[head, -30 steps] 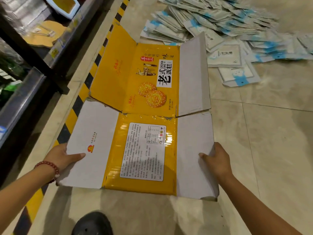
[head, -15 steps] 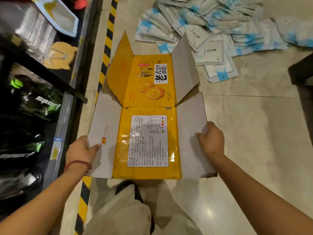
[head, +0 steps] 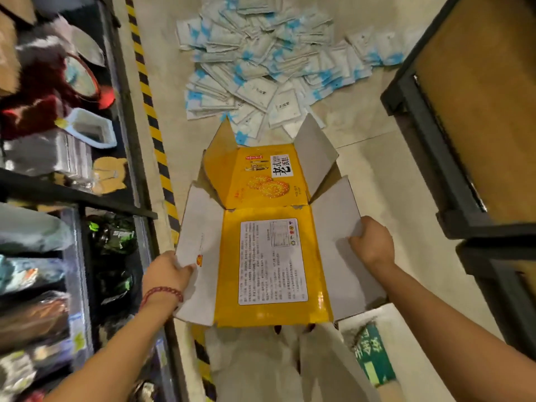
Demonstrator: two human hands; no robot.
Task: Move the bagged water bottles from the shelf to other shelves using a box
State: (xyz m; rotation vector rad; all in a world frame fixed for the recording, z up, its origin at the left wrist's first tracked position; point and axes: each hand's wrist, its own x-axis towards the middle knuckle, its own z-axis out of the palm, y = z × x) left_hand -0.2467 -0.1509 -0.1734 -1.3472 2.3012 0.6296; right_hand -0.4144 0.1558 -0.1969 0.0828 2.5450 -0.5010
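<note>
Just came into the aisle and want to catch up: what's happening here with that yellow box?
A person stands in the aisle holding an opened-out yellow cardboard box by its two grey side flaps: the left hand grips the left flap, the right hand grips the right one. Nothing lies on it. Dark bagged bottles sit on the shelf at the left, and a pile of white and blue packets lies on the floor ahead.
</note>
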